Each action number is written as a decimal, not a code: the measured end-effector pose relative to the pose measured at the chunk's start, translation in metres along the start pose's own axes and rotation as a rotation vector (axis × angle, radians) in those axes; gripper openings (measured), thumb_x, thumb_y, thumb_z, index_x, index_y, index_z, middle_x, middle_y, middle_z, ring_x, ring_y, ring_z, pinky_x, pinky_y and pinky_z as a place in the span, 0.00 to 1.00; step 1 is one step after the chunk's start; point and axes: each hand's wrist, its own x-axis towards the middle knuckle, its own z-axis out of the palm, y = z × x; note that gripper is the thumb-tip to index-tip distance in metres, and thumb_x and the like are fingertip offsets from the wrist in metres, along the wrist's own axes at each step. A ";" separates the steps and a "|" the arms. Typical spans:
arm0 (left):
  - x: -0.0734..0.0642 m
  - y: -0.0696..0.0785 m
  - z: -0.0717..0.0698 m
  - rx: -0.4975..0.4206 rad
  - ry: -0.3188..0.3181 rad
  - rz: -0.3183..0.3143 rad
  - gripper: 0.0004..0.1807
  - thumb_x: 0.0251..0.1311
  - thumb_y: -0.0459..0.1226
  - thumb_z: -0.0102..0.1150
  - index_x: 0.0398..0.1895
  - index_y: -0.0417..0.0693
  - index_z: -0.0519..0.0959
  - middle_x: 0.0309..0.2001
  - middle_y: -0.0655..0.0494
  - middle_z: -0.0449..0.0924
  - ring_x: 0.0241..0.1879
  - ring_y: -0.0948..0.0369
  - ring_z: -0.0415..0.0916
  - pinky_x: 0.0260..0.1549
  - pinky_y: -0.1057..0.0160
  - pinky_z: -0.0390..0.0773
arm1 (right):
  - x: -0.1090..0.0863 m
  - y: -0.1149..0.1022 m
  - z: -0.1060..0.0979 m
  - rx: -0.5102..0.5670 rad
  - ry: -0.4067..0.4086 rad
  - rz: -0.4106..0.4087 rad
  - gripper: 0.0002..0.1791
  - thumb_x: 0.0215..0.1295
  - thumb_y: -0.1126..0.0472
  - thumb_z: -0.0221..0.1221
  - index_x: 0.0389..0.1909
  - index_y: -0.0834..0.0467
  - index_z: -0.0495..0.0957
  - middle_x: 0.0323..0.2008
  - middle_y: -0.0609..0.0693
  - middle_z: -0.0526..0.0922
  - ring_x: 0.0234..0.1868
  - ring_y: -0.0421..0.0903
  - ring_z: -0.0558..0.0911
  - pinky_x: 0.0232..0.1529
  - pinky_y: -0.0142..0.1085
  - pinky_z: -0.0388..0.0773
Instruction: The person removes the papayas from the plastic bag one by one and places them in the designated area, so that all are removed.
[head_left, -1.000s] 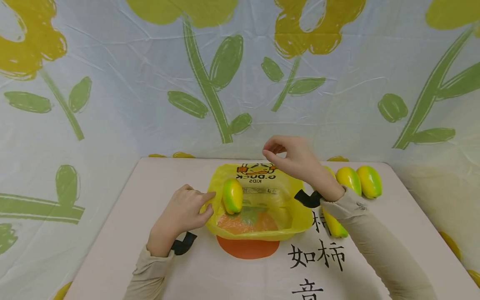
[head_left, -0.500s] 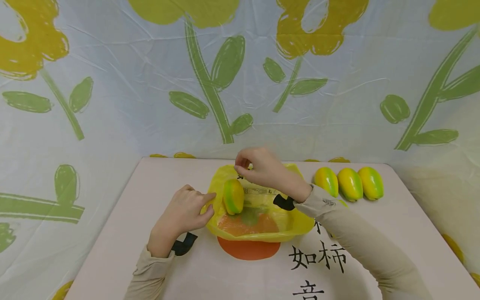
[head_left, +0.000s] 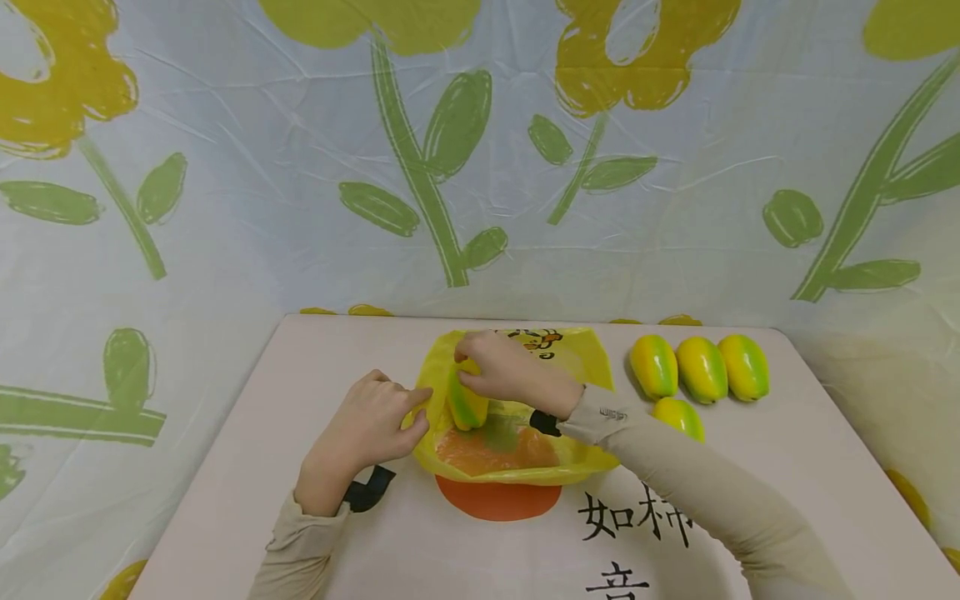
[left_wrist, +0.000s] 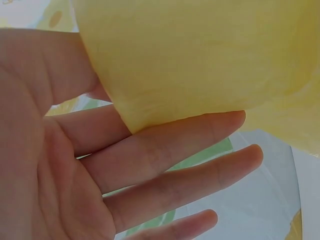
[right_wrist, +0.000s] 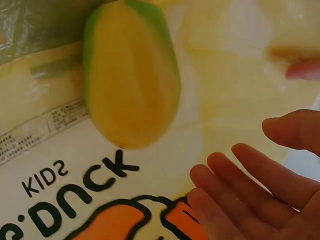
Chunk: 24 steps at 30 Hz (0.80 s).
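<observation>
A yellow plastic bag [head_left: 517,477] with duck print lies on the table, its mouth spread. Inside, at its left, is an oblong yellow-and-green mango-like fruit [head_left: 467,406]. My right hand [head_left: 504,367] is over the far end of this fruit. In the right wrist view its fingers [right_wrist: 250,182] are loosely extended, with a gap between them and the fruit [right_wrist: 132,80]. At the bag's left edge is my left hand [head_left: 375,423], index finger and thumb apart. The left wrist view shows straight fingers [left_wrist: 165,145] against the bag [left_wrist: 200,60], which hides the index fingertip and thumb tip.
Three similar fruits [head_left: 702,369] stand in a row on the table's right side. Another fruit [head_left: 678,415] lies nearer, partly hidden by the right sleeve [head_left: 697,467]. Behind the table [head_left: 337,350] hangs a flower-printed cloth [head_left: 285,150].
My right hand has moved left and down, from above the bag's right side to over the fruit in the bag. My left hand has stayed at the bag's edge.
</observation>
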 end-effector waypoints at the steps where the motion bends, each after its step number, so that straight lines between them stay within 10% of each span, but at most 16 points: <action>1: 0.000 0.000 0.000 0.000 -0.003 -0.002 0.15 0.53 0.37 0.58 0.41 0.44 0.88 0.07 0.68 0.56 0.09 0.67 0.55 0.39 0.53 0.77 | 0.001 0.001 0.003 -0.005 -0.022 0.016 0.15 0.65 0.62 0.60 0.50 0.66 0.81 0.49 0.58 0.83 0.47 0.52 0.83 0.45 0.41 0.81; 11: 0.001 0.002 0.000 -0.005 0.005 0.000 0.14 0.52 0.36 0.57 0.40 0.44 0.87 0.08 0.68 0.60 0.11 0.65 0.63 0.39 0.53 0.77 | 0.002 0.006 0.021 -0.065 -0.244 0.156 0.35 0.66 0.56 0.62 0.72 0.57 0.64 0.70 0.59 0.65 0.62 0.54 0.75 0.57 0.45 0.76; 24: 0.000 0.002 0.000 -0.005 -0.011 -0.009 0.13 0.53 0.35 0.58 0.40 0.43 0.87 0.08 0.67 0.59 0.10 0.67 0.59 0.36 0.54 0.77 | -0.001 0.005 0.039 -0.197 -0.367 0.153 0.49 0.55 0.42 0.70 0.73 0.51 0.58 0.71 0.55 0.60 0.63 0.57 0.72 0.51 0.53 0.78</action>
